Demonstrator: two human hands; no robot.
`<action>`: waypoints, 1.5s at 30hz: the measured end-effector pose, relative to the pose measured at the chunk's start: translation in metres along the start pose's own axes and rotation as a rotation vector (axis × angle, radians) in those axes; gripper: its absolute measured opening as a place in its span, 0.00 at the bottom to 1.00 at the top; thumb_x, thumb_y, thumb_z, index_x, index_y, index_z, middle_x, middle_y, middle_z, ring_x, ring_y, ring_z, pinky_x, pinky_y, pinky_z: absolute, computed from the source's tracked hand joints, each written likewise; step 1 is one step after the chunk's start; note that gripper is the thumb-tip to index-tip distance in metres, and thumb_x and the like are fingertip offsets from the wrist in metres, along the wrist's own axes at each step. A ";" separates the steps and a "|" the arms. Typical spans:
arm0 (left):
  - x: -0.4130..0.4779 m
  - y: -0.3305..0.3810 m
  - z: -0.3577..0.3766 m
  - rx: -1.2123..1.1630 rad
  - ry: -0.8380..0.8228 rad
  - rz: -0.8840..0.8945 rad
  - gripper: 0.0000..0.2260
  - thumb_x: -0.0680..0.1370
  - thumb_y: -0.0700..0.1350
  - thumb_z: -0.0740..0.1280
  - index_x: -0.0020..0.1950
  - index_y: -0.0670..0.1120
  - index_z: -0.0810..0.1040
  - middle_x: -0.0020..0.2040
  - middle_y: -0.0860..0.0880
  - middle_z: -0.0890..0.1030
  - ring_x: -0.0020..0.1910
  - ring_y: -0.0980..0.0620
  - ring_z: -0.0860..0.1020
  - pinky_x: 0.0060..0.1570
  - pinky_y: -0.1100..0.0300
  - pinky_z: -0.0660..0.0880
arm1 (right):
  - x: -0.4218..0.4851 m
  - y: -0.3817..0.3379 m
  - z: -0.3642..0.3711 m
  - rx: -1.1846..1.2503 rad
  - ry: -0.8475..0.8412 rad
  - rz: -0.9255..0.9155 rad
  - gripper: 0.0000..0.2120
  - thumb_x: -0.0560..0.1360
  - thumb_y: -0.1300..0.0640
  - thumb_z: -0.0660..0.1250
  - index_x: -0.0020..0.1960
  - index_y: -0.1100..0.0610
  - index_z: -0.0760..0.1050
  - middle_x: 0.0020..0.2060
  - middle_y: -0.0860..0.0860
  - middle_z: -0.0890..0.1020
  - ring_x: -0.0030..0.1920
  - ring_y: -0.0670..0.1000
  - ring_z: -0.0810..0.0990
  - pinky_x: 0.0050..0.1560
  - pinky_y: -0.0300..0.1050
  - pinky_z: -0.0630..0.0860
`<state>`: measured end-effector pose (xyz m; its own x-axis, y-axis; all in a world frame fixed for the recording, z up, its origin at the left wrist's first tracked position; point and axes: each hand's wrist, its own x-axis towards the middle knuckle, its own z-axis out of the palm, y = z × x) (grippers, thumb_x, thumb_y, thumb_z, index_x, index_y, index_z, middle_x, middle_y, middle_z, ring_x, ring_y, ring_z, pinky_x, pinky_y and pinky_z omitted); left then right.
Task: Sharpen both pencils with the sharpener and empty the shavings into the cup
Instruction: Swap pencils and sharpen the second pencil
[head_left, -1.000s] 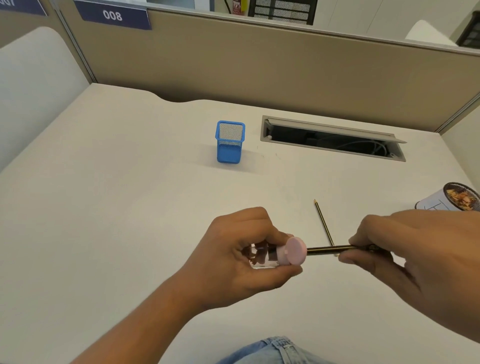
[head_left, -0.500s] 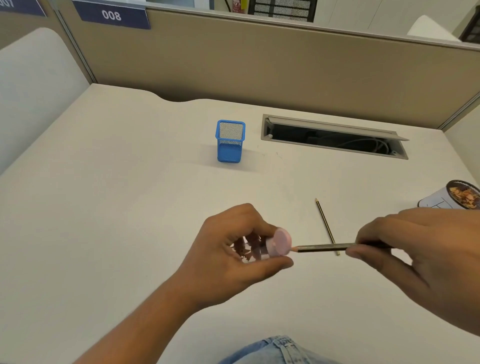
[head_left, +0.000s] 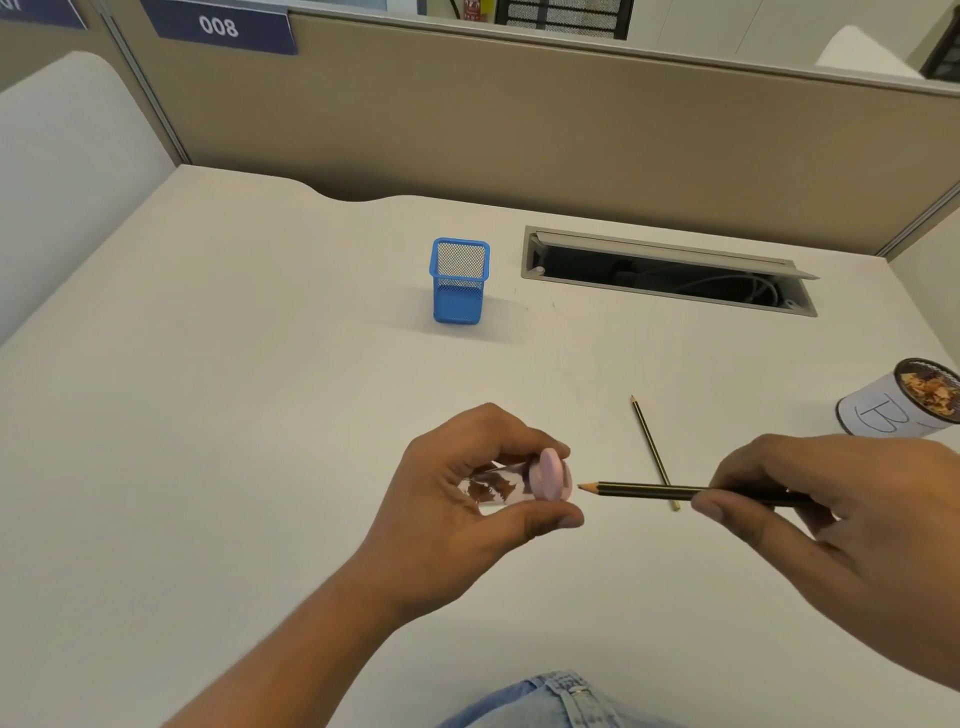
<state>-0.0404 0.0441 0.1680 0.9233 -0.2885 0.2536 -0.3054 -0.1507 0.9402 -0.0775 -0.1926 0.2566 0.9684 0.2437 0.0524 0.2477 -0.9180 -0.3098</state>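
My left hand (head_left: 457, 499) grips a clear sharpener (head_left: 498, 486) with a pink cap; brown shavings show inside it. My right hand (head_left: 841, 525) pinches a dark pencil (head_left: 644, 489) that lies level, its sharpened tip pointing left a short gap away from the pink cap. A second pencil (head_left: 649, 441) lies on the desk behind, its near end under the held one. A white paper cup (head_left: 883, 410) with shavings inside stands at the right edge.
A blue mesh pen holder (head_left: 460, 283) stands upright at the middle back of the white desk (head_left: 208, 415). An open cable slot (head_left: 670, 273) lies to its right. Beige partition walls close the back. Denim shows at the bottom edge.
The pencil was in the sharpener's cap a second ago. My right hand has drawn it out to the right, and its pointed tip is now free of the sharpener.
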 end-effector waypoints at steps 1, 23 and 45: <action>0.000 0.000 0.001 0.003 -0.002 0.000 0.13 0.66 0.43 0.79 0.48 0.47 0.83 0.44 0.60 0.82 0.44 0.57 0.81 0.43 0.71 0.73 | 0.000 0.000 0.000 0.012 0.002 0.001 0.14 0.74 0.35 0.59 0.40 0.42 0.75 0.26 0.33 0.74 0.29 0.40 0.72 0.26 0.43 0.71; 0.003 0.016 0.005 0.248 -0.103 0.315 0.07 0.69 0.41 0.78 0.42 0.45 0.82 0.34 0.50 0.76 0.31 0.56 0.76 0.31 0.62 0.76 | 0.012 0.005 0.003 0.160 -0.123 -0.075 0.20 0.69 0.32 0.67 0.34 0.48 0.73 0.26 0.47 0.80 0.22 0.47 0.72 0.23 0.41 0.71; -0.004 0.009 0.013 0.324 -0.146 0.233 0.08 0.68 0.40 0.78 0.36 0.45 0.79 0.32 0.55 0.70 0.29 0.57 0.69 0.29 0.69 0.66 | 0.021 0.008 0.024 0.420 -0.436 0.298 0.20 0.70 0.42 0.73 0.31 0.53 0.70 0.21 0.44 0.71 0.23 0.45 0.64 0.25 0.39 0.62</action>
<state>-0.0500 0.0315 0.1725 0.7854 -0.4775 0.3938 -0.5808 -0.3487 0.7356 -0.0557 -0.1876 0.2321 0.8723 0.1833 -0.4533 -0.1457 -0.7875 -0.5988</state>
